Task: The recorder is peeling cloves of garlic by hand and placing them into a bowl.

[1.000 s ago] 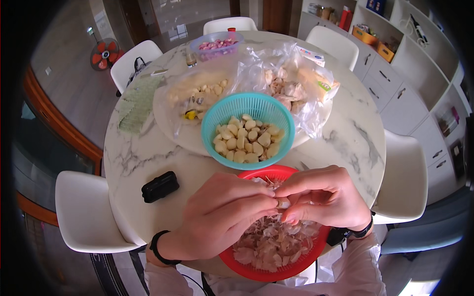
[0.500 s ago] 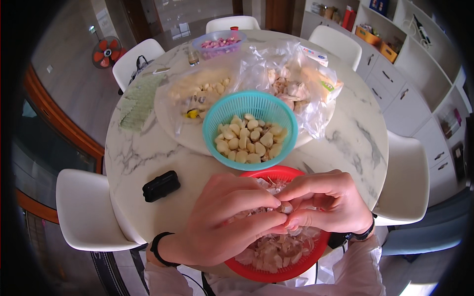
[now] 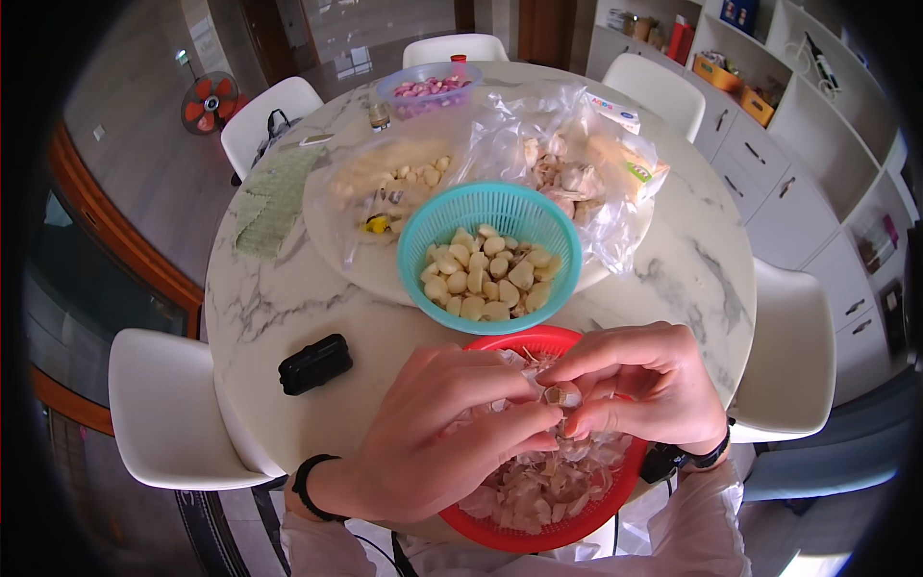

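A garlic clove [image 3: 561,395], partly in its skin, is pinched between the fingertips of both hands. My left hand [image 3: 461,402] grips it from the left with thumb and fingers. From the right, my right hand [image 3: 654,380] pinches it as well. Beneath them is a red basket [image 3: 630,473] filled with papery garlic skins [image 3: 538,490]. Just beyond stands a turquoise basket [image 3: 490,197] holding many peeled garlic cloves [image 3: 476,279]. My fingers hide part of the clove and some of the skins.
Behind the baskets, a clear bag holds whole garlic bulbs [image 3: 577,178]; another holds pale cloves [image 3: 423,173]. A black case [image 3: 315,363] lies left on the round marble table [image 3: 260,317]. Farther back are a bowl of purple-pink pieces [image 3: 430,88] and a green cloth [image 3: 269,216]. White chairs [image 3: 173,409] surround the table.
My fingertips have parted slightly, so more of the clove shows between them. My right hand has shifted a little upward. The baskets stay put.
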`<state>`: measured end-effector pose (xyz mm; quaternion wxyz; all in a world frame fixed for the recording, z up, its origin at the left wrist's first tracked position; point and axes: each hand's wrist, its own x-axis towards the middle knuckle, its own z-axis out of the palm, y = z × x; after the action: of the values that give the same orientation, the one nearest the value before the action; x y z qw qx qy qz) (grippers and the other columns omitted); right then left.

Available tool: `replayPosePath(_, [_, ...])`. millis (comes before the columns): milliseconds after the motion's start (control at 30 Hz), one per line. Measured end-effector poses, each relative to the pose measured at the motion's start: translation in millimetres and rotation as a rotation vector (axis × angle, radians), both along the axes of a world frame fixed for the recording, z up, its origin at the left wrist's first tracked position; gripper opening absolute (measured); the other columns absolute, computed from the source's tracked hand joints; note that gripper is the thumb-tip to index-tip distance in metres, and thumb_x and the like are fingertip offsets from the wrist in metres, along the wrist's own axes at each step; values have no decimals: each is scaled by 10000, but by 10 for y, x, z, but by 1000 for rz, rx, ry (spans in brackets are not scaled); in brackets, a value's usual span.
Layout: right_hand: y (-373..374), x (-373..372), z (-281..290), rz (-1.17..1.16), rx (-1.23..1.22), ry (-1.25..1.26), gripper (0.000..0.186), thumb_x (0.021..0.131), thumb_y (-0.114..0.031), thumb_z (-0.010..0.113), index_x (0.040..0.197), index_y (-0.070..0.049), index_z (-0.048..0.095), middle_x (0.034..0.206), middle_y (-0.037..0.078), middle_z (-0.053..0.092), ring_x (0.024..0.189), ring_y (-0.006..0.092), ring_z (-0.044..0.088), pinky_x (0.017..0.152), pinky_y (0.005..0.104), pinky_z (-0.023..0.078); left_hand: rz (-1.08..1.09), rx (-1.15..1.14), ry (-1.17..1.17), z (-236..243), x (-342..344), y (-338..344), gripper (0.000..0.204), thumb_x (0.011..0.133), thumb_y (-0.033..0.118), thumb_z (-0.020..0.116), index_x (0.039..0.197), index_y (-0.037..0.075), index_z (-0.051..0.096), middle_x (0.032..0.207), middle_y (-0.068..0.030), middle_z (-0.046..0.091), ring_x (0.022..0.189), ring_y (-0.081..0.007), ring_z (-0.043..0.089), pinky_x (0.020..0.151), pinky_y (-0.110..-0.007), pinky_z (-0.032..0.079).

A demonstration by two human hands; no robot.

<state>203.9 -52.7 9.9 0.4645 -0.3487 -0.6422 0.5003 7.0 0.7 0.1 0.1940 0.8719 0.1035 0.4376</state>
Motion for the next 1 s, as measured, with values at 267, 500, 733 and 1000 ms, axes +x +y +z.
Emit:
replayPosePath(267, [7, -29, 10, 3, 27, -2, 294, 726, 40, 638, 1010, 47, 563, 900, 107, 606, 847, 156, 599, 715, 241, 523, -8, 51, 37, 3, -1, 4, 236, 597, 69, 735, 805, 114, 632, 874, -36, 518, 768, -196, 546, 661, -303, 443])
replayPosePath(500, [-8, -16, 81, -76, -43, -6, 317, 637, 106, 673, 942, 107, 587, 880, 178, 599, 755, 184, 604, 625, 256, 534, 49, 5, -1, 51, -17, -28, 253, 603, 42, 730, 828, 86, 623, 856, -38, 538, 732, -196, 551, 635, -301, 445])
replayPosePath(733, [-2, 20, 63, 62, 30, -84, 340, 724, 62, 627, 1057, 35, 564, 996, 138, 602, 875, 170, 599, 752, 267, 490, -78, -6, -32, 28, -21, 40, 250, 612, 33, 724, 837, 76, 623, 829, -23, 571, 699, -164, 556, 580, -282, 393])
replayPosePath(1000, [-13, 6, 48, 113, -23, -38, 348, 734, 76, 606, 1075, 43, 545, 1029, 147, 588, 886, 189, 600, 778, 273, 509, -24, 122, 14, 15, -52, 34, 196, 627, 35, 687, 808, 87, 632, 834, -12, 575, 702, -160, 558, 589, -291, 388])
